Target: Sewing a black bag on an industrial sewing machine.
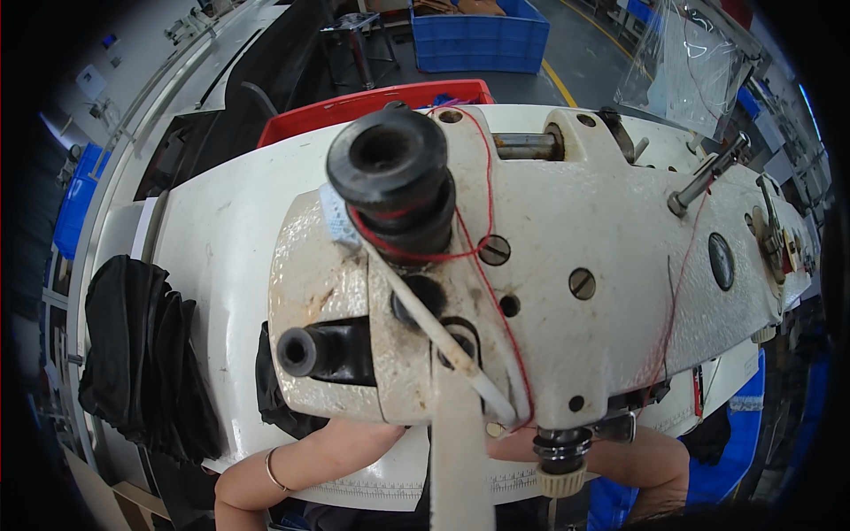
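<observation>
Creased black cloth [283, 413] lies partly hidden by a stained white sewing machine [540, 234], toward the surface's [217, 265] near left corner; plain, dark folds show. Both hands are hidden; fingers' opening and hold cannot be told.

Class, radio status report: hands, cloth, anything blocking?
Both hands hidden, grip unseen. Rumpled black cloth, partly covered. White metal sewing machine head blocks the view.

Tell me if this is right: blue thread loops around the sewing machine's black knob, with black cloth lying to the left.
The colour is wrong: the head view shows the thread is red, looping around the black knob of the sewing machine, with black cloth lying to the left.
</observation>
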{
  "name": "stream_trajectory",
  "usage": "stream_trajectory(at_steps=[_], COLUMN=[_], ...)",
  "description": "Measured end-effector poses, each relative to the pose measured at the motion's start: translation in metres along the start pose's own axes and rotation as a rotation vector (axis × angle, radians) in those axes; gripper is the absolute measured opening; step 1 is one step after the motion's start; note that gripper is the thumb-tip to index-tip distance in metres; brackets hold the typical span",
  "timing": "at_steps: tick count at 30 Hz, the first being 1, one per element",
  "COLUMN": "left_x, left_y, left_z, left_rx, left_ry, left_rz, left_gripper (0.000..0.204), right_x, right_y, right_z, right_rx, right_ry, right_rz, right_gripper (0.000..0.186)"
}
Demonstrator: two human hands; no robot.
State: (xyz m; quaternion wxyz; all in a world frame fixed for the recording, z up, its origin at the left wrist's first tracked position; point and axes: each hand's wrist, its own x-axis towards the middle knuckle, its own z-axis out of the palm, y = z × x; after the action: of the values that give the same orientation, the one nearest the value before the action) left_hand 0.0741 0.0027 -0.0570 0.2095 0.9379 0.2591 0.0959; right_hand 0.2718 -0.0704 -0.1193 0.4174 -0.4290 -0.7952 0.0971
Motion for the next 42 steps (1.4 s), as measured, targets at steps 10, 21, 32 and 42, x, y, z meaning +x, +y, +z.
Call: stream_trajectory(at_steps=[10,21,32,42], left_x=[0.001,0.003,0.015,0.015], left_y=[0.002,-0.010,-0.020,-0.021], left_z=[0.014,0.020,0.007,0.013], left_rx=[0.019,-0.071,0.130,0.073], left_ry=[0.154,0.098,0.084,0.186], left_rz=[0.046,0.054,0.194,0.203], left_gripper=[0.037,0.035,0.031,0.031], right_x=[0.010,0.001,-0.023,-0.002], right_y=[-0.004,-0.002,0.007,-0.008], right_z=[-0.033,-0.024,0.000,-0.022], right_rx=[0.404,-0.241,-0.060,0.244], right_ry=[-0.413,-0.220,-0.287,-0.158], right_rz=[0.338,-0.056,0.250,0.402], right_gripper=[0.030,0.022,0.025,0.015])
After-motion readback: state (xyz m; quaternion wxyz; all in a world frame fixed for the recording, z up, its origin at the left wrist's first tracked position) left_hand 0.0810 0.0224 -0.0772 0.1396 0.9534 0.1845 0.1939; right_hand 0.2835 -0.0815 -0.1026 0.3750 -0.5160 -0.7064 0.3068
